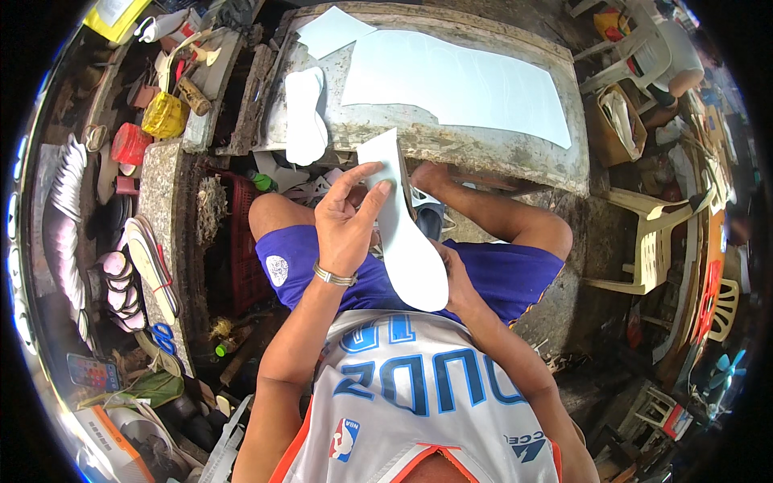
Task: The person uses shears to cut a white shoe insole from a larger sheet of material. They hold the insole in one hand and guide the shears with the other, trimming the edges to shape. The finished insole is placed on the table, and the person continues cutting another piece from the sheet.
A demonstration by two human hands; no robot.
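Left hand [346,211]: thumb and forefinger pinch a flat, white, sole-shaped sheet piece [407,245] near its narrow part, thumb on the upper face. Right hand [456,278]: beside the right edge of the piece's wide end, fingers mostly hidden; cannot tell whether it grips or only steadies.

Piece is held in the air, above the lap and short of the worktop. Long axis runs mainly away from the person, leaning left toward the far end. Narrow, angular-cut end points at the worktop; broad, rounded end faces the body. A darker edge shows along the far right side; cannot tell what it belongs to.

Step, as I judge it: handling or lining up one sole piece. Next move seems to call for a firm pinch, the thin sheet kept flat and its edges matched.

Farther out: worn, grey-stained worktop [515,161] bearing a second white, sole-shaped piece [304,117], a large white sheet with faint curved lines [459,80], and a smaller white angular sheet [333,32].
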